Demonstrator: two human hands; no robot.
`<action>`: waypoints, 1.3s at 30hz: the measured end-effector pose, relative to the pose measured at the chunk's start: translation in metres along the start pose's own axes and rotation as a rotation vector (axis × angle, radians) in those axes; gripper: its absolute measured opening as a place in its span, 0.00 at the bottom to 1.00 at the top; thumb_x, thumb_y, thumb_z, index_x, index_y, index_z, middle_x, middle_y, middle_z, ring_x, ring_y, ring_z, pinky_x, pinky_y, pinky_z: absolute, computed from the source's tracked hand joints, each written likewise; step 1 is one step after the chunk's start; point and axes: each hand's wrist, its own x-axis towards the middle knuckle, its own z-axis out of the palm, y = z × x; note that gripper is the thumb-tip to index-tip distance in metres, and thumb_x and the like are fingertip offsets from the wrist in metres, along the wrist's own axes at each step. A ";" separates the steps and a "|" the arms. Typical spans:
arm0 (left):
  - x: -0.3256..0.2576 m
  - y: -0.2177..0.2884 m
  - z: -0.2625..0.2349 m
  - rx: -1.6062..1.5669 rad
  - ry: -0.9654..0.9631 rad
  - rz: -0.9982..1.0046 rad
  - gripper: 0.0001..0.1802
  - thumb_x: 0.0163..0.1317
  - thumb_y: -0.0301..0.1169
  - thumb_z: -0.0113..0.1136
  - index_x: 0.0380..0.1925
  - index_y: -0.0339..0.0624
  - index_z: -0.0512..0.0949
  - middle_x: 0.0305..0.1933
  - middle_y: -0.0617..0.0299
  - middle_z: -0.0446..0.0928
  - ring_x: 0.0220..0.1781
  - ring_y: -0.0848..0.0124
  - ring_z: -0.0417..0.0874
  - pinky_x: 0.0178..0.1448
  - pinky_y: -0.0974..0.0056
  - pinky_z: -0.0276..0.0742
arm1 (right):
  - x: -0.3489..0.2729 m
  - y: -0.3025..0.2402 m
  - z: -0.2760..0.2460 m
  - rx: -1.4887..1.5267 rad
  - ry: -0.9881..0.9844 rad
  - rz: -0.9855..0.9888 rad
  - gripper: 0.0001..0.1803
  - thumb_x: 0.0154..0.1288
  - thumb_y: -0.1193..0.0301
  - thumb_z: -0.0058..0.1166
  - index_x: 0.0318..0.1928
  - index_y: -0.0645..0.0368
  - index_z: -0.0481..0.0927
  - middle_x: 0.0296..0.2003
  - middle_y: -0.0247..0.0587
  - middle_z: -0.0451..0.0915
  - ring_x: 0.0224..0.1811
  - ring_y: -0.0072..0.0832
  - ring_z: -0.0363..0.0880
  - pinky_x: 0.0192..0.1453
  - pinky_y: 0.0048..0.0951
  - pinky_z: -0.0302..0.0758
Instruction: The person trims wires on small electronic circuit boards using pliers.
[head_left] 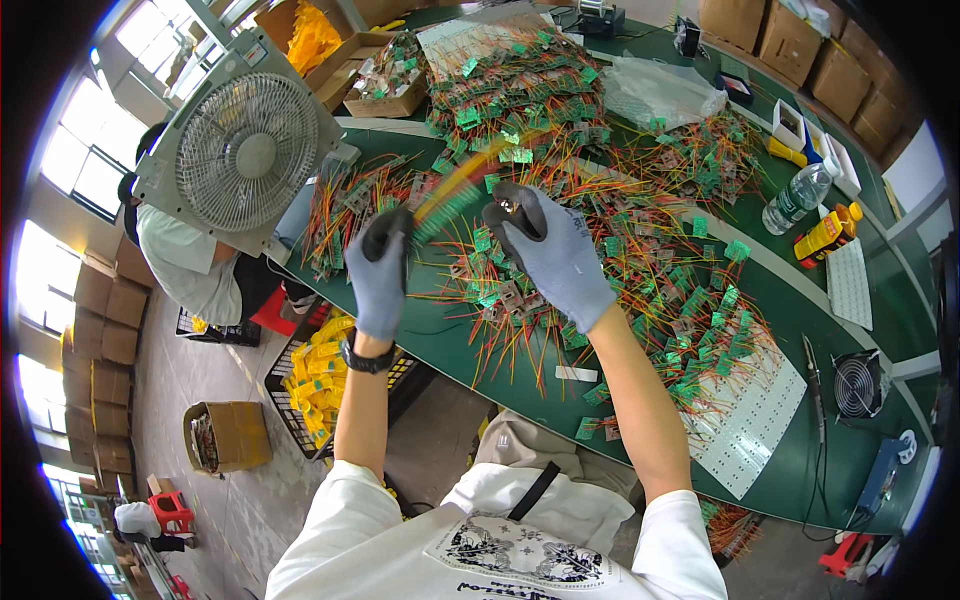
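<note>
You've got a bundle of wired circuit boards [455,195] stretched between your hands, raised above the green table [860,440] near its left edge; it's blurred, so all you can read is a fan of yellow, red and green leads. Your left hand [380,270], in a grey glove with dark fingertips, is closed around the bundle's lower-left end. Your right hand [550,255], gloved the same, is curled with the fingertips pinched together at the other end. A black watch [366,358] sits on your left wrist.

This looks like the gathering step: a bunch combed out of the heap and being straightened. The next move likely calls for a firm pinch and a clean lift, because those leads snag on their neighbours.

Right below your hands lies the heap of small green boards with leads [640,270], spreading over the table's middle and up to the far edge. White perforated panels [750,430] lie towards the near edge on the right. A box fan [245,145] stands at the left edge, with a seated person [185,265] behind it. A water bottle [797,198] stands towards the right, and a soldering iron [815,385] rests beyond the panels.
</note>
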 end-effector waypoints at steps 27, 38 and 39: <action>-0.064 0.002 0.055 -0.433 -0.133 -0.293 0.09 0.72 0.27 0.50 0.48 0.36 0.73 0.37 0.65 0.78 0.27 0.79 0.79 0.29 0.74 0.73 | -0.015 0.014 0.022 -0.251 -0.176 -0.074 0.23 0.63 0.49 0.57 0.34 0.59 0.81 0.27 0.49 0.82 0.30 0.43 0.82 0.35 0.45 0.76; -0.062 0.011 0.068 -0.456 -0.106 -0.401 0.13 0.70 0.27 0.53 0.51 0.34 0.75 0.40 0.61 0.80 0.32 0.77 0.81 0.33 0.73 0.77 | -0.015 0.018 0.029 -0.463 -0.018 -0.287 0.13 0.62 0.57 0.58 0.36 0.53 0.82 0.27 0.36 0.82 0.25 0.37 0.81 0.28 0.38 0.72; -0.063 0.012 0.068 -0.537 -0.090 -0.458 0.14 0.71 0.29 0.54 0.53 0.34 0.75 0.43 0.61 0.80 0.35 0.76 0.82 0.37 0.71 0.79 | -0.015 0.016 0.029 -0.469 -0.008 -0.280 0.13 0.62 0.58 0.59 0.36 0.53 0.82 0.26 0.35 0.82 0.24 0.37 0.81 0.28 0.37 0.71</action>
